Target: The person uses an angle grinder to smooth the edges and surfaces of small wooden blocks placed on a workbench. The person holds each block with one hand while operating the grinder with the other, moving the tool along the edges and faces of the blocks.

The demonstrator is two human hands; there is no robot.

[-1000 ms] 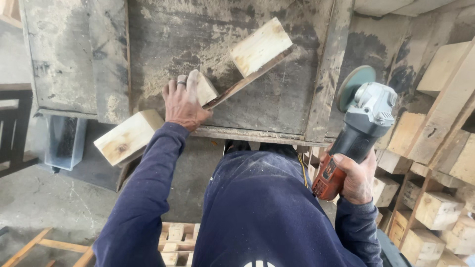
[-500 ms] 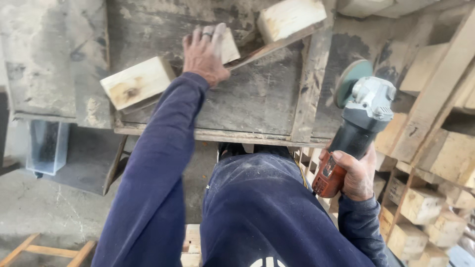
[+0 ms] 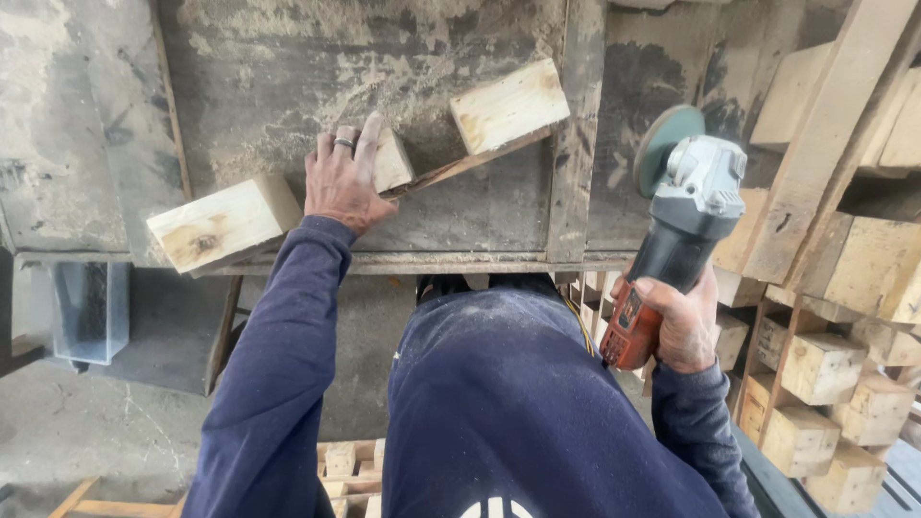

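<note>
My left hand (image 3: 342, 178), a ring on one finger, lies flat on the middle block (image 3: 392, 161) of a wooden piece: three pale blocks joined by a thin slat (image 3: 480, 158). One block (image 3: 223, 223) hangs over the workbench's near edge, another block (image 3: 508, 105) lies farther back to the right. My right hand (image 3: 683, 326) grips the orange-and-grey handle of an angle grinder (image 3: 683, 216). Its disc (image 3: 665, 144) is raised, clear of the wood and to the right of it.
The dusty grey workbench (image 3: 460, 257) has raised wooden strips. Stacked wooden blocks (image 3: 825, 369) and pallet boards (image 3: 835, 134) fill the right side. A clear plastic box (image 3: 88, 312) stands lower left. A pallet (image 3: 350, 460) lies on the concrete floor below.
The view shifted, so the wooden piece sits lower and more central in view. My left hand stays pressed on the middle block. The grinder remains raised in my right hand.
</note>
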